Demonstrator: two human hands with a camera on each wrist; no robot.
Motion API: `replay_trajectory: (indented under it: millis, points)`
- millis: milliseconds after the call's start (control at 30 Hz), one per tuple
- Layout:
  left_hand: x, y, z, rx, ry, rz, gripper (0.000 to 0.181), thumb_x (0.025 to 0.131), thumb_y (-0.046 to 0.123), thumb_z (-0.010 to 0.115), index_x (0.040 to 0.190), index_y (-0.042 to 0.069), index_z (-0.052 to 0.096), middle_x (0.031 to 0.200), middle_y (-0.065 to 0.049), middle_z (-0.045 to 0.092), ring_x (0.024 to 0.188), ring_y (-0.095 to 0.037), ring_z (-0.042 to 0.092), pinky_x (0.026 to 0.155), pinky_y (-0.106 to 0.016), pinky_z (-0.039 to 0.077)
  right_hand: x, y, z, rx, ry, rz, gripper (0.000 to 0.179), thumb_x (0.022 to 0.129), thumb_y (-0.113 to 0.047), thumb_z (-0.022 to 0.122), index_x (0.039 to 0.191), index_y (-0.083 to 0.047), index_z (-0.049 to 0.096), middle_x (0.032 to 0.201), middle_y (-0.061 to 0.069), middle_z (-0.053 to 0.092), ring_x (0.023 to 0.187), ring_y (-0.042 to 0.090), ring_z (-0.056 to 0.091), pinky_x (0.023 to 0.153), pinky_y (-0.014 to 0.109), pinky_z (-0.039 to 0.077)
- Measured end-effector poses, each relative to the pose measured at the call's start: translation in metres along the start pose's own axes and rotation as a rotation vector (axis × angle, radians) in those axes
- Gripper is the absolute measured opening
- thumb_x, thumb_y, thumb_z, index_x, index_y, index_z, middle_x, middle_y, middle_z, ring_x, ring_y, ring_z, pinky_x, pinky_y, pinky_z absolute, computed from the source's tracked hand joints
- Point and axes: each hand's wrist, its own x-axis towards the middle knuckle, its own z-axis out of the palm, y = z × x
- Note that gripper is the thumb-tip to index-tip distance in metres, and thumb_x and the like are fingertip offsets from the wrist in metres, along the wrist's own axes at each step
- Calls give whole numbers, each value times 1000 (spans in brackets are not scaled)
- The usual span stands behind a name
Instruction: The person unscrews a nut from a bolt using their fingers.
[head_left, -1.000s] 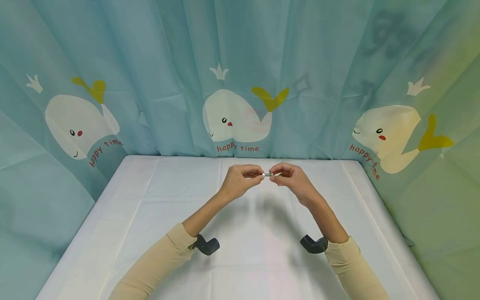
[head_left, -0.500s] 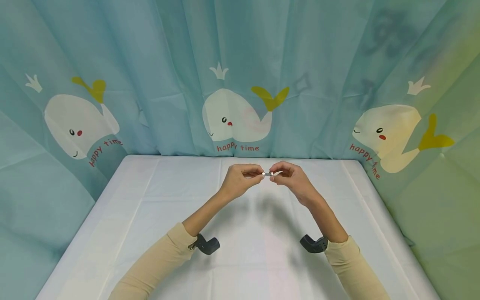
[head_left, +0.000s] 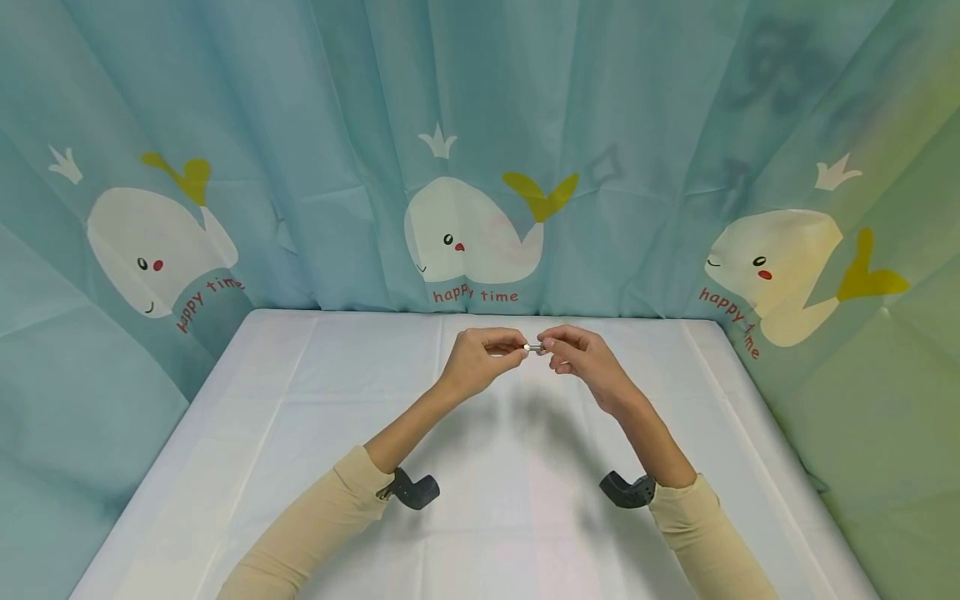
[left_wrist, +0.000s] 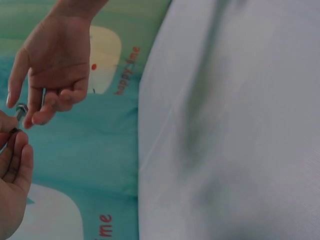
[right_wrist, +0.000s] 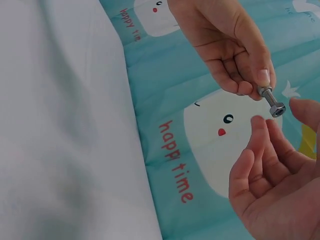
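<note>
A small silver bolt (right_wrist: 270,97) is held level above the table, pinched at its head end between the thumb and fingers of my left hand (head_left: 478,360). On the bolt's free end sits a hex nut (right_wrist: 277,110), clearest in the right wrist view. My right hand (head_left: 588,360) hovers around that nut, thumb on one side and fingertips on the other. Gaps show between its fingers and the nut in the right wrist view. The bolt's head is hidden by the left fingertips.
A white-covered table (head_left: 480,500) lies below both hands. Behind and at the sides hangs a blue-green curtain (head_left: 337,150) printed with whales. Dark camera mounts (head_left: 415,490) are worn on both wrists.
The right hand's thumb and fingers, earlier pinching at the nut end, have parted and shifted around it. The left hand and the bolt stay nearly still.
</note>
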Motion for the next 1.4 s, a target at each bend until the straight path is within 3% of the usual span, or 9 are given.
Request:
replay_trajectory:
  millis: [300, 500, 733, 1133, 1267, 1400]
  points:
    - [-1, 7, -1, 2, -1, 0, 6, 87, -3, 74, 93, -2, 75, 88, -9, 74, 79, -18, 71, 78, -31, 60, -2, -2, 0, 20, -9, -28, 28, 95, -11, 63, 114, 9, 64, 93, 2, 70, 86, 19, 58, 82, 33, 54]
    - [-1, 2, -1, 10, 0, -4, 5, 87, -2, 74, 91, 0, 76, 88, -6, 74, 78, -13, 70, 77, -28, 59, -1, 0, -1, 18, -3, -63, 18, 91, -5, 68, 109, 0, 68, 92, 0, 70, 83, 17, 59, 78, 31, 54]
    - [-1, 2, -1, -9, -1, -2, 6, 86, -3, 74, 91, -1, 75, 87, -9, 73, 78, -15, 70, 77, -28, 59, -2, -2, -1, 10, -12, -88, 19, 91, -5, 70, 109, 0, 67, 94, -2, 69, 89, 29, 60, 76, 30, 54]
    - [-1, 0, -1, -11, 3, -2, 6, 86, -3, 74, 91, -2, 75, 87, -10, 73, 78, -15, 70, 76, -29, 60, -2, 0, -1, -2, -35, -98, 24, 91, -5, 70, 112, 5, 63, 100, -2, 68, 89, 17, 63, 78, 31, 53]
    - [-1, 0, -1, -4, 4, -3, 7, 86, -3, 74, 92, -2, 75, 88, -10, 74, 78, -15, 71, 76, -28, 60, -2, 1, -2, 7, -36, -80, 29, 92, -6, 70, 117, 6, 61, 105, 3, 66, 89, 17, 62, 77, 31, 55]
    - [-1, 1, 0, -9, 2, -21, 7, 86, -3, 74, 93, -1, 75, 87, -9, 74, 78, -14, 70, 77, -28, 59, 0, 0, -1, 31, -21, -6, 29, 97, -18, 66, 118, 2, 63, 104, 6, 66, 83, 17, 59, 75, 30, 57]
